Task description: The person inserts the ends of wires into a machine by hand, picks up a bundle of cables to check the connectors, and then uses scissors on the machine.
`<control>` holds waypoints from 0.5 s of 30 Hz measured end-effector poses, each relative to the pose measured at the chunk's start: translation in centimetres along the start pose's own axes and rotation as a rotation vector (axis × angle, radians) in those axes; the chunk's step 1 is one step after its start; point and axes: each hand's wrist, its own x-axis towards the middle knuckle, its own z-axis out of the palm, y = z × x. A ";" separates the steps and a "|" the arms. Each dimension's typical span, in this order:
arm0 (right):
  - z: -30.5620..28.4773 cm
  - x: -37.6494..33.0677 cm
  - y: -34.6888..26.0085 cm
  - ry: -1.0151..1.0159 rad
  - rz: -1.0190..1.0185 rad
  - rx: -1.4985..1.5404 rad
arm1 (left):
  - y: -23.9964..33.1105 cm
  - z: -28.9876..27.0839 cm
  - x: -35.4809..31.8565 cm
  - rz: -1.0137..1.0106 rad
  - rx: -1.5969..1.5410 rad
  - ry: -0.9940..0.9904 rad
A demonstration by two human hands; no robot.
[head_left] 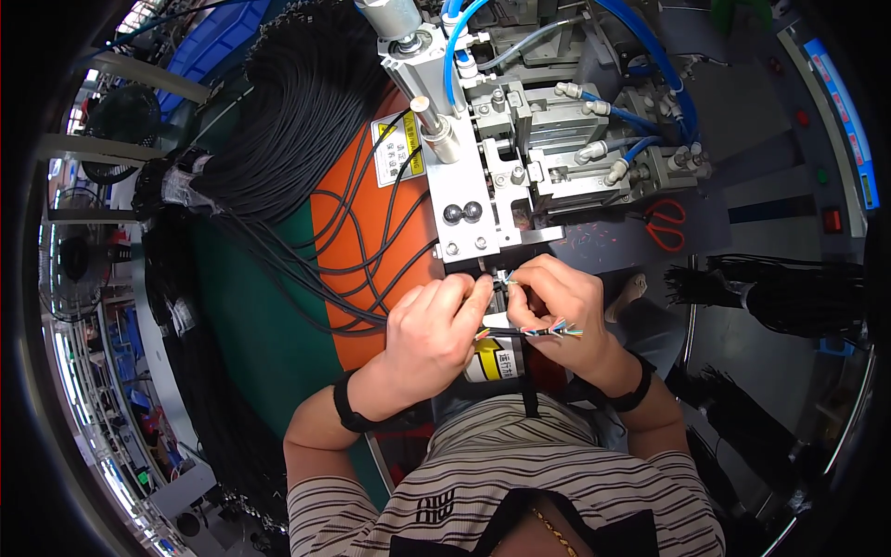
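Observation:
In front of the machine's near edge my two hands work close together, both closed. My left hand [432, 320] pinches the end of a black cable with thumb and forefinger. Fine coloured wires [508, 278] and a small white piece show between the fingertips. My right hand [564, 311] pinches these coloured wires from the other side. Below, another black cable end [501, 331] runs across from my left palm to my right, its coloured, stripped wires [560, 329] fanning out over my right palm. The fingers partly hide what they grip.
A metal pneumatic machine [473, 200] with blue hoses [664, 70] stands just ahead. Bundled black cables [288, 111] lie left, over an orange and green mat [278, 306]. Red-handled scissors [666, 226] rest to the right; more cable bundles [798, 295] hang beyond.

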 end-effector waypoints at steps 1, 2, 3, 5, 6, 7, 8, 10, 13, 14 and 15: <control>0.0 0.0 0.0 -0.016 0.027 0.000 | 0.0 -0.1 -0.1 0.000 0.000 0.000; 0.0 0.0 0.0 -0.032 0.054 0.000 | 0.0 -0.1 -0.2 -0.013 -0.014 -0.019; 0.0 0.1 0.1 -0.031 0.055 0.001 | 0.0 -0.2 -0.4 -0.025 -0.026 -0.038; 0.3 0.0 0.2 -0.004 0.063 0.014 | 0.0 -0.2 -0.5 -0.037 -0.040 -0.057; 0.4 0.0 0.3 0.009 0.067 0.020 | -0.1 -0.1 -0.5 -0.034 -0.039 -0.056; 0.4 -0.1 0.3 0.009 0.067 0.020 | -0.1 0.1 -0.5 -0.032 -0.039 -0.056; 0.5 -0.1 0.3 0.013 0.074 0.029 | -0.2 0.2 -0.5 -0.030 -0.038 -0.054; 0.5 -0.2 0.4 0.021 0.086 0.047 | -0.2 0.1 -0.3 -0.031 -0.044 -0.057; 0.1 0.0 0.2 -0.006 0.126 0.050 | -0.1 -0.2 0.0 -0.030 -0.054 -0.062; 0.1 0.0 0.2 -0.018 0.146 0.052 | -0.2 -0.3 0.1 0.011 -0.036 -0.075; 0.1 0.0 0.3 -0.018 0.146 0.051 | -0.2 -0.4 0.1 0.052 -0.017 -0.088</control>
